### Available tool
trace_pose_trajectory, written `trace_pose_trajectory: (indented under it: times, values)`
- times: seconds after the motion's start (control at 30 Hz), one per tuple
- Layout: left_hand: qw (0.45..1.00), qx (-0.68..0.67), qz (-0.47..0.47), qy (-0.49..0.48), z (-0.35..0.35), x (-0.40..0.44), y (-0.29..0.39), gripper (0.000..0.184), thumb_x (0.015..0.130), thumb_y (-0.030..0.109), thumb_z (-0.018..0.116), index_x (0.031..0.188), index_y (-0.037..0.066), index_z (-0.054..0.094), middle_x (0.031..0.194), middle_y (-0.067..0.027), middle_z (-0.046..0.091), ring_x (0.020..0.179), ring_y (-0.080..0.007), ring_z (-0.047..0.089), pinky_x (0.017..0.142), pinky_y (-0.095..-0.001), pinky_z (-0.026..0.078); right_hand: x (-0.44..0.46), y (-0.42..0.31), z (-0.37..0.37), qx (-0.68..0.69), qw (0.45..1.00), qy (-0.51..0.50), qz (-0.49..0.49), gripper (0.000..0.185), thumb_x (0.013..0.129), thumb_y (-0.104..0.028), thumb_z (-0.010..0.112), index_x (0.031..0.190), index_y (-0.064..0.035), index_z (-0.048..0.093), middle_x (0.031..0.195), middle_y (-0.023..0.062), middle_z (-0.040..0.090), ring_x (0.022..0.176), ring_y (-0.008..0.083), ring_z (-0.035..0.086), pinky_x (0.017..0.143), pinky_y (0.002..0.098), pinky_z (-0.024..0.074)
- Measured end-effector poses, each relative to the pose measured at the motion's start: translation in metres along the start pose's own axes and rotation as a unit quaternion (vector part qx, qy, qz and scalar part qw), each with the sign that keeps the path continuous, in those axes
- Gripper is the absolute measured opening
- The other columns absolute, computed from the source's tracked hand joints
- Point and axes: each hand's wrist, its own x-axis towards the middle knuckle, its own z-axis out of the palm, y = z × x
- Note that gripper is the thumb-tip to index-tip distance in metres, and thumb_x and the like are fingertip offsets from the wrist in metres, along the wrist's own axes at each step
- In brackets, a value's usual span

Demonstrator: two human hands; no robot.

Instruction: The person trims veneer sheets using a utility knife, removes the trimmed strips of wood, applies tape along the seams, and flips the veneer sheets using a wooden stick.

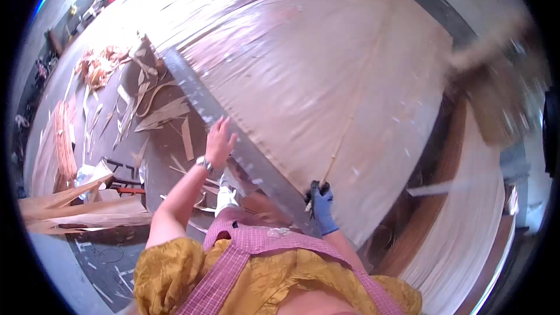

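Observation:
A large, thin, pale brown sheet (326, 70) covers the table, its near edge running diagonally beside a grey metal strip (233, 128). My left hand (219, 142), bare and with a watch on the wrist, is over the strip with its fingers apart and nothing in them. My right hand (321, 203), in a blue and black glove, is closed round the near end of a long thin stick (339, 146). The stick lies over the sheet and points away from me.
Torn strips (163, 114) litter the floor at the left, with a crumpled heap (100, 67) farther back. A tall stack of pale sheets (461, 221) stands at the right. Above it, a person's arm (490, 44) is blurred. Shelves with small items line the far left wall.

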Motion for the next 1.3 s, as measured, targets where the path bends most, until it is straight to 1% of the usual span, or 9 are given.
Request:
trace_pose_trajectory:
  times: [0.1,0.27,0.57,0.67,0.87,1.0,1.07,1.2,1.3]
  values:
    - [0.999,0.031,-0.014,0.018,-0.014,0.102,-0.079,0.062,0.089,0.028,0.064,0.142,0.004,0.040,0.143,-0.0217,0.044,0.132,-0.0376,0.042,0.109,-0.0442,0.035,0.046,0.068,0.016,-0.179,0.974,0.071,-0.117,0.026,0.095,-0.031,0.064,0.092,-0.0084,0.052,0.062,0.0016,0.054,0.045,0.0111,0.052,0.037,0.0277,0.0401]
    - [0.990,0.140,-0.024,0.012,-0.005,0.259,-0.213,0.063,0.092,0.037,0.059,0.143,0.006,0.040,0.145,-0.0190,0.044,0.134,-0.0334,0.041,0.113,-0.0439,0.030,0.033,0.056,0.049,-0.480,0.823,0.262,-0.154,0.033,0.092,-0.035,0.060,0.095,-0.0013,0.061,0.081,0.0201,0.068,0.069,0.0379,0.065,0.066,0.0481,0.0501]
    - [0.956,0.200,-0.213,0.028,0.015,0.420,-0.355,0.074,0.094,0.043,0.052,0.153,0.009,0.022,0.156,-0.0102,0.032,0.144,-0.0289,0.028,0.118,-0.0496,0.018,0.029,0.032,0.070,-0.537,0.787,0.297,-0.065,0.025,0.090,-0.032,0.061,0.088,-0.0069,0.062,0.081,0.0182,0.068,0.072,0.0379,0.066,0.065,0.0481,0.0502]
    - [0.931,0.215,-0.292,-0.040,-0.018,0.433,-0.326,0.063,0.092,0.040,0.054,0.145,0.010,0.040,0.146,-0.0116,0.046,0.136,-0.0295,0.043,0.114,-0.0526,0.025,0.031,0.044,0.060,-0.554,0.772,0.292,-0.106,0.025,0.090,-0.033,0.061,0.090,-0.0070,0.061,0.080,0.0181,0.068,0.072,0.0377,0.066,0.065,0.0476,0.0507]
    - [0.969,0.215,-0.103,-0.062,-0.044,0.437,-0.273,0.026,0.086,0.023,0.058,0.107,0.011,0.068,0.102,-0.0136,0.070,0.096,-0.0330,0.068,0.084,-0.0490,0.053,0.029,0.027,0.065,-0.574,0.777,0.254,-0.047,0.028,0.091,-0.035,0.060,0.095,-0.0067,0.060,0.076,0.0195,0.067,0.071,0.0385,0.066,0.066,0.0473,0.0516]
    - [0.985,-0.091,-0.045,-0.142,-0.016,0.383,-0.139,0.030,0.087,0.019,0.058,0.115,0.011,0.064,0.097,-0.0198,0.068,0.091,-0.0350,0.067,0.074,-0.0469,0.053,0.028,0.024,0.064,-0.555,0.796,0.231,-0.066,0.029,0.092,-0.036,0.058,0.095,-0.0072,0.059,0.075,0.0201,0.067,0.070,0.0395,0.066,0.064,0.0504,0.0509]
    - [0.882,-0.391,-0.153,-0.215,0.040,0.363,-0.104,0.035,0.088,0.018,0.058,0.122,0.008,0.059,0.094,-0.0215,0.067,0.087,-0.0358,0.067,0.070,-0.0456,0.052,0.026,0.021,0.065,-0.543,0.805,0.228,-0.072,0.031,0.093,-0.039,0.056,0.098,-0.0079,0.058,0.077,0.0197,0.068,0.072,0.0397,0.067,0.066,0.0523,0.0505]
    - [0.956,-0.106,0.182,-0.205,0.049,0.273,0.078,0.052,0.083,0.017,0.061,0.133,0.012,0.051,0.093,-0.0192,0.067,0.083,-0.0364,0.065,0.069,-0.0504,0.050,0.027,0.026,0.059,-0.524,0.816,0.218,-0.110,0.034,0.093,-0.041,0.055,0.103,-0.0085,0.057,0.080,0.0197,0.069,0.074,0.0403,0.068,0.066,0.0529,0.0509]
    - [0.931,-0.133,0.190,-0.280,0.094,0.223,0.167,0.050,0.081,0.017,0.061,0.130,0.013,0.053,0.098,-0.0187,0.067,0.091,-0.0374,0.065,0.073,-0.0506,0.050,0.022,0.022,0.062,-0.500,0.832,0.215,-0.106,0.033,0.093,-0.041,0.055,0.102,-0.0087,0.058,0.082,0.0197,0.069,0.076,0.0404,0.068,0.068,0.0528,0.0513]
